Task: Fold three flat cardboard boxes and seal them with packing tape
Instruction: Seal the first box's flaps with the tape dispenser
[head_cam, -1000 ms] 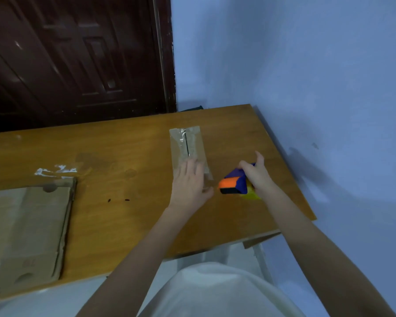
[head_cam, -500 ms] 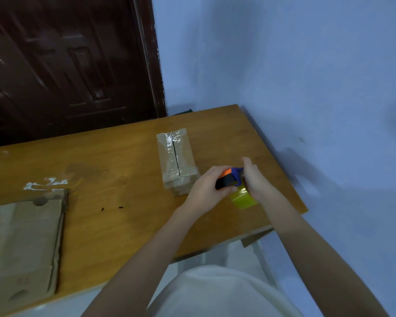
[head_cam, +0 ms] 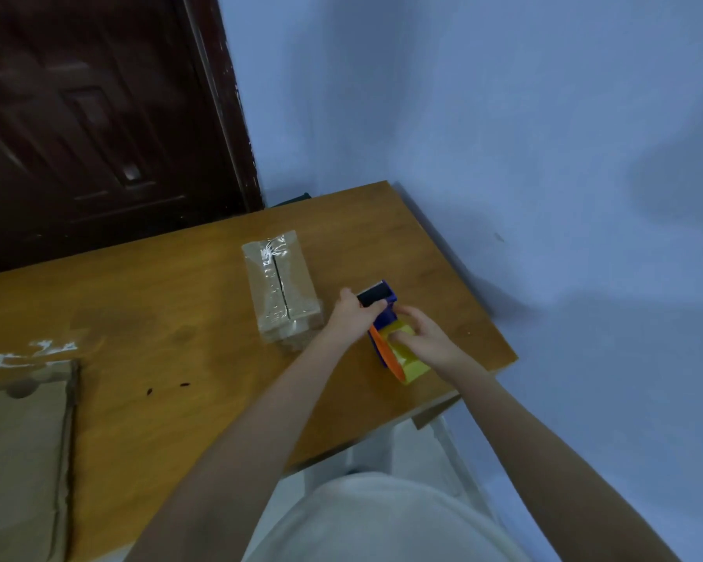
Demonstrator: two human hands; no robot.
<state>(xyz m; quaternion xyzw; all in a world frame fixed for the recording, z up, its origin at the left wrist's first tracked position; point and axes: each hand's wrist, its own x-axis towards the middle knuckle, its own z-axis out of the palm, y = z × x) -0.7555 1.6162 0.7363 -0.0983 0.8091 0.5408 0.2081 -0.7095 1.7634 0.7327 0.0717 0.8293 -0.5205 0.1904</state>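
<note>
A small folded cardboard box [head_cam: 281, 288] stands on the wooden table [head_cam: 171, 318], its top seam covered with clear tape. Just right of it is a tape dispenser [head_cam: 386, 318] with a blue body, orange side and yellow tape roll. My left hand [head_cam: 352, 316] grips the dispenser's blue front end. My right hand [head_cam: 425, 338] holds the yellow roll from the right. Flat cardboard [head_cam: 21, 452] lies at the table's left front.
A dark wooden door [head_cam: 98, 115] stands behind the table, and a blue wall [head_cam: 504, 135] runs along its right edge. A scrap of crumpled clear tape [head_cam: 33, 352] sticks to the tabletop near the flat cardboard. The table's right corner is close to my hands.
My left hand left the taped box and took hold of the dispenser's front end. The dispenser now sits between both hands, turned so the roll faces me.
</note>
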